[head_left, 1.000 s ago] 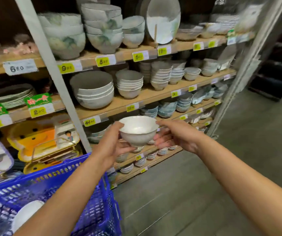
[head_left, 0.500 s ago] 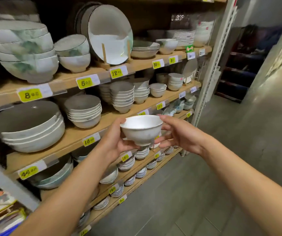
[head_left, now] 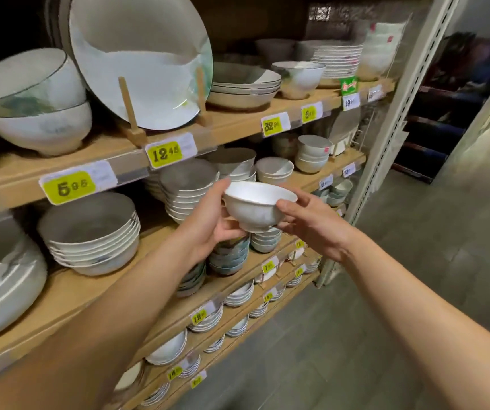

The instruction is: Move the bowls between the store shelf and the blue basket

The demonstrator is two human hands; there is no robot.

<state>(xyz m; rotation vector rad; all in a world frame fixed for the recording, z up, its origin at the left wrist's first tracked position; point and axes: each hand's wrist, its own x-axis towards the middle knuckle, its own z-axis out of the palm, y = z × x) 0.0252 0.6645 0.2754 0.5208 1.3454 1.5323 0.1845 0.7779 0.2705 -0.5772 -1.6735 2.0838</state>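
Both left hand [head_left: 208, 223], right hand [head_left: 314, 226]: fingers [head_left: 221, 190] curled round white bowl [head_left: 255, 208].

The bowl [head_left: 257, 207] is plain white. At its seven o'clock, stacked small bowls [head_left: 228, 257] are mottled blue-green; at ten o'clock, a price tag [head_left: 164, 155] is yellow with black digits.

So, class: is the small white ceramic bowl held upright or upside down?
Upright: the small white ceramic bowl has rim up, foot down, between left hand and right hand.

Bowl stacks [head_left: 190, 189] crowd the shelf [head_left: 69, 291]; aisle floor [head_left: 400, 291] lies open
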